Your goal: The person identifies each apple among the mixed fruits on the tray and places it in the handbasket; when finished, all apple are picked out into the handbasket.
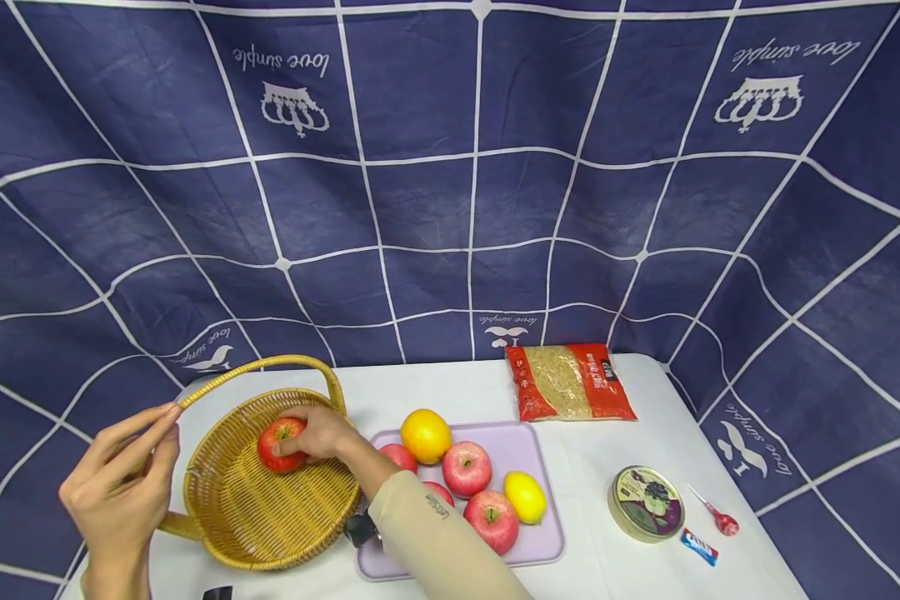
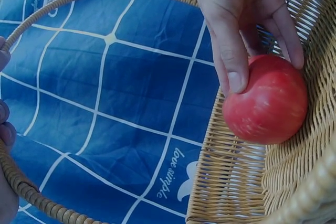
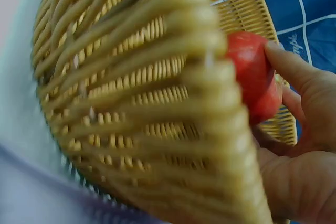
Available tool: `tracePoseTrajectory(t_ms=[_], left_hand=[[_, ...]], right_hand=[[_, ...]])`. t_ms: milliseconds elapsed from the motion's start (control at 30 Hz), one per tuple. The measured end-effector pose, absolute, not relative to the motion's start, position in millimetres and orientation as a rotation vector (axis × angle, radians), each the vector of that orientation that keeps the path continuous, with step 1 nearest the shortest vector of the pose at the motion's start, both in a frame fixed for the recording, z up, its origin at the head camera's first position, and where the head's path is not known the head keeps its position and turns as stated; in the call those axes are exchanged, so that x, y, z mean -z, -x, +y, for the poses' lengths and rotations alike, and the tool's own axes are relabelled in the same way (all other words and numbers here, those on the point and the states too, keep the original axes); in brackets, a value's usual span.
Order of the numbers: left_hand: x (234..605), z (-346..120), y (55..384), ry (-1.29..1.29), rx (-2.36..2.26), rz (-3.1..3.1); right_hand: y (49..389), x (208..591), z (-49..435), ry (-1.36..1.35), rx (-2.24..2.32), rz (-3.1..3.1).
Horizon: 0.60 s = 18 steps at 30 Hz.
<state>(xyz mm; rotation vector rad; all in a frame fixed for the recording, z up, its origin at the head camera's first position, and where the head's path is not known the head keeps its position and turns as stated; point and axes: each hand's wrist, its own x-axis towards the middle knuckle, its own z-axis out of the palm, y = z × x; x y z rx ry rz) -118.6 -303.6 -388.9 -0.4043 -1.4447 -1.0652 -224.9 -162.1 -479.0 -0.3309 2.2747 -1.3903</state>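
Note:
A red apple [image 1: 281,445] is inside the yellow wicker basket [image 1: 270,533], near its far side. My right hand [image 1: 321,433] grips this apple between thumb and fingers, reaching over the basket's right rim. In the left wrist view the apple [image 2: 268,103] lies close to the woven wall, with the right hand [image 2: 231,19] around its top. The right wrist view shows the apple [image 3: 254,77] partly hidden behind the basket's rim. With its fingertips, my left hand [image 1: 123,475] pinches the arched basket handle [image 1: 255,367] at the left.
Right of the basket, a lilac tray [image 1: 551,546] bears several apples [image 1: 467,468], an orange [image 1: 426,436] and a lemon [image 1: 525,497]. Farther right are a red packet [image 1: 570,382], a round tin [image 1: 647,503], a lollipop [image 1: 723,522] and a small blue wrapped sweet [image 1: 699,547].

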Motion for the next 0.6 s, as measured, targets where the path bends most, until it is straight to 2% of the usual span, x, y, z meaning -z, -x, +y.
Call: tracePoseTrajectory(t_ms=[267, 600], left_hand=[[389.7, -302.9, 118.7, 0.404, 1.049, -1.454], [389.7, -303.9, 118.7, 0.407, 1.078, -1.436]], right_hand=[[224.2, 482.9, -165.7, 0.211, 1.454, 2.274], [226.4, 489.9, -162.3, 0.307, 1.505, 2.222]])
